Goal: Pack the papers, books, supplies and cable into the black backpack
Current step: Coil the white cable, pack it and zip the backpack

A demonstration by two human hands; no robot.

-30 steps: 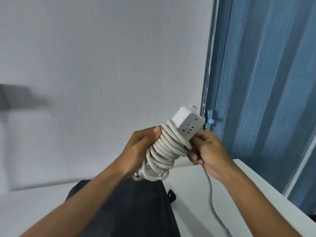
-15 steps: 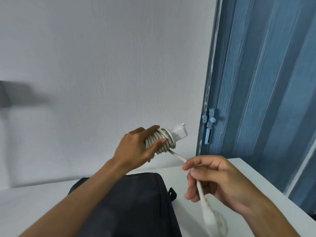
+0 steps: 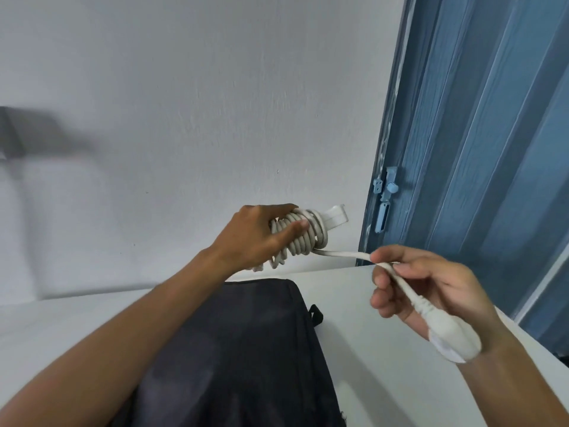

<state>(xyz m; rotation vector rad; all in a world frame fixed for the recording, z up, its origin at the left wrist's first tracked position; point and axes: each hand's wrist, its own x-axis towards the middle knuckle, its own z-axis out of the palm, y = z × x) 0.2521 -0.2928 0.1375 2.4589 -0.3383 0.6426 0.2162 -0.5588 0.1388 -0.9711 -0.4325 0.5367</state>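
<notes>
White wall fills the background, with a blue door (image 3: 480, 149) at the right beside the white table (image 3: 378, 349). Above the table's far edge, the left hand (image 3: 261, 238) grips the power strip (image 3: 334, 217) wound in its cable (image 3: 303, 238). The right hand (image 3: 431, 291) pinches the loose cable end; the plug (image 3: 449, 334) rests at its wrist. Below lies the black backpack (image 3: 246, 359), with bare tabletop either side.

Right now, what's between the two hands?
Head view: a short free stretch of white cable runs from the coil gripped by the left hand to the right hand, which pinches it near the plug. Nothing else.
</notes>
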